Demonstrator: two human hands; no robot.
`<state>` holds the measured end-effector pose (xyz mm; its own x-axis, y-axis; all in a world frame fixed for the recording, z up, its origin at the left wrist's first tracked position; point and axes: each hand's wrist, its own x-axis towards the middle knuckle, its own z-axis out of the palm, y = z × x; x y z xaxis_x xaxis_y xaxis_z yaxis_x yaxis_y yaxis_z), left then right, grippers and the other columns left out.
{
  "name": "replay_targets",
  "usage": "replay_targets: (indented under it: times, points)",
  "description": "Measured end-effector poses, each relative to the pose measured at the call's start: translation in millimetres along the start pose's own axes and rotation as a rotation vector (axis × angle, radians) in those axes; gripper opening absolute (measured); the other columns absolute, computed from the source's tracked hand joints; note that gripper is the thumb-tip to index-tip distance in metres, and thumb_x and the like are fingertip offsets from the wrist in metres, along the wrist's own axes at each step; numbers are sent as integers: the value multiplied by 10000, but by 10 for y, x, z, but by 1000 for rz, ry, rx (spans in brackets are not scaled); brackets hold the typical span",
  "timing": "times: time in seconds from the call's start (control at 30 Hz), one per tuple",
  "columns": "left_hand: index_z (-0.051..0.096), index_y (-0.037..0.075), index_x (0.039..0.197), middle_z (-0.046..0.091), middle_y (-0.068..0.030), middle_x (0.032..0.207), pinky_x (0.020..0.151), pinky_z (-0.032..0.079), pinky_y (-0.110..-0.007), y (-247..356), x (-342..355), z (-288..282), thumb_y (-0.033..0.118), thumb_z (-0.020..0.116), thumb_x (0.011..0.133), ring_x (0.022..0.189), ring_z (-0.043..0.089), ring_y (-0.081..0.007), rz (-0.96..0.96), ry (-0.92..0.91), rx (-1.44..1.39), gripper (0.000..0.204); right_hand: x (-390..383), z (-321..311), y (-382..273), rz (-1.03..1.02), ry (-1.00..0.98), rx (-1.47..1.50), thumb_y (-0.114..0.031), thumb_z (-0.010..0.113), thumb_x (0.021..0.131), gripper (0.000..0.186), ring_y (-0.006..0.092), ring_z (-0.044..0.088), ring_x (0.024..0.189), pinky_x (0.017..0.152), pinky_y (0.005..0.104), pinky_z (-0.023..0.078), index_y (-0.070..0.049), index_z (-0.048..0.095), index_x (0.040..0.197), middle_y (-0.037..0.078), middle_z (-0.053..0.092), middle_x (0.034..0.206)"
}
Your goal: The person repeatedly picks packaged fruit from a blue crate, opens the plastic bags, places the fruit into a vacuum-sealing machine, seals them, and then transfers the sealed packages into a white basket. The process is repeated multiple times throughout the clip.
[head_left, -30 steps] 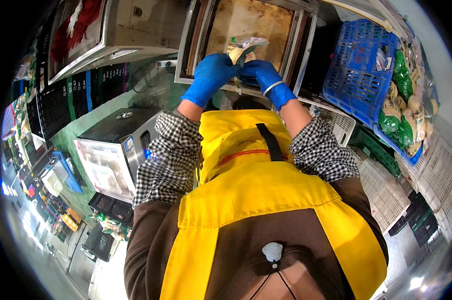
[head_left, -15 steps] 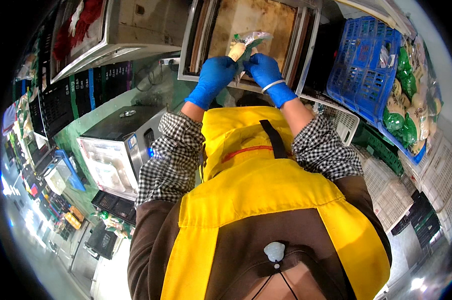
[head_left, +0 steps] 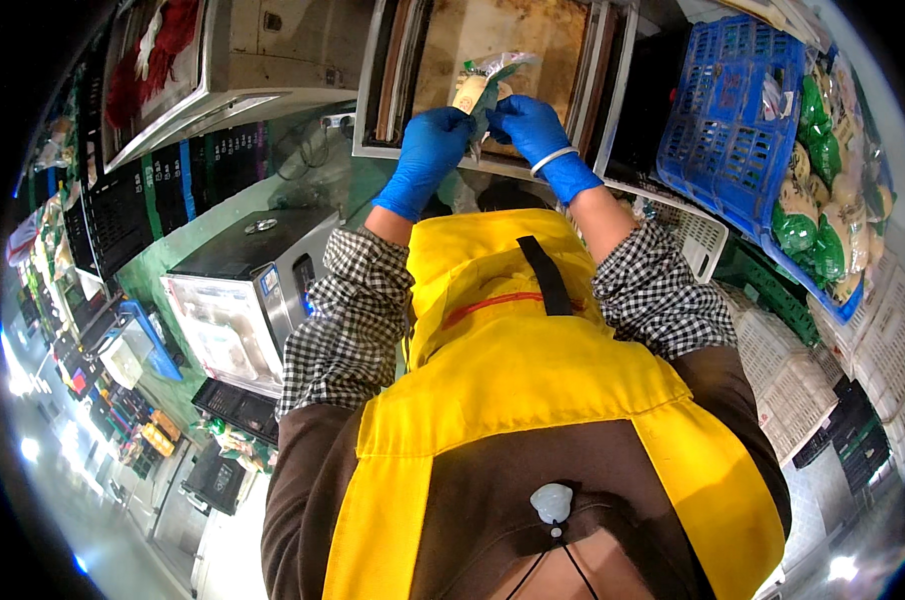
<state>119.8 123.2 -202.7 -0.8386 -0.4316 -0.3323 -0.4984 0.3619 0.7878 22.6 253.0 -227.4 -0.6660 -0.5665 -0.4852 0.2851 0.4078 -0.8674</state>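
Between my two blue-gloved hands is a small plastic bag, green and clear, with pale cream-coloured contents. My left hand pinches its left lower side, thumb and fingers pressed together. My right hand, with a white band at the wrist, grips the green film at its right edge. Both hands are over the near edge of a metal-framed box with a stained tan bottom. Just what the fingertips hold is partly hidden by the gloves.
At the right stands a blue plastic crate, with several green and clear bags of pale food beside it. White crates are stacked below. To the left are a metal cabinet and a boxy steel appliance.
The bag has tilted and shifted slightly up and left between my hands. My right hand has moved a little up and turned; both hands keep hold of the bag.
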Motion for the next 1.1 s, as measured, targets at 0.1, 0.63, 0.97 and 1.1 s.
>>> replay_targets:
  times: [0.1,0.63,0.97,1.1]
  points:
    - [640,2,793,607,-132,668,549,449,-311,153,-36,-10,184,564,819,583,593,-205,85,24,32,199,36,-49,-37,-29,-23,23,-234,563,756,248,225,618,609,608,337,480,-4,644,711,128,627,644]
    - [600,4,878,614,-28,792,602,459,-205,804,-1657,-856,53,546,844,660,561,-90,212,-54,-928,81,-1867,282,-1294,-386,-133,40,-80,598,767,85,84,555,629,576,232,460,-3,622,793,39,596,692]
    - [601,3,875,615,-31,791,620,449,-197,328,-2760,-1224,31,557,833,673,552,-74,140,-70,-1290,67,-2849,1292,-1192,-149,-126,475,-69,579,775,95,90,568,639,583,210,464,-19,634,835,19,600,723]
    - [584,1,856,599,-33,809,652,443,-215,84,-2985,-1353,29,532,837,698,541,-84,206,-171,-1162,62,-2977,1415,-1036,-242,-203,282,-78,582,777,98,99,574,625,567,211,463,-2,626,820,42,602,708]
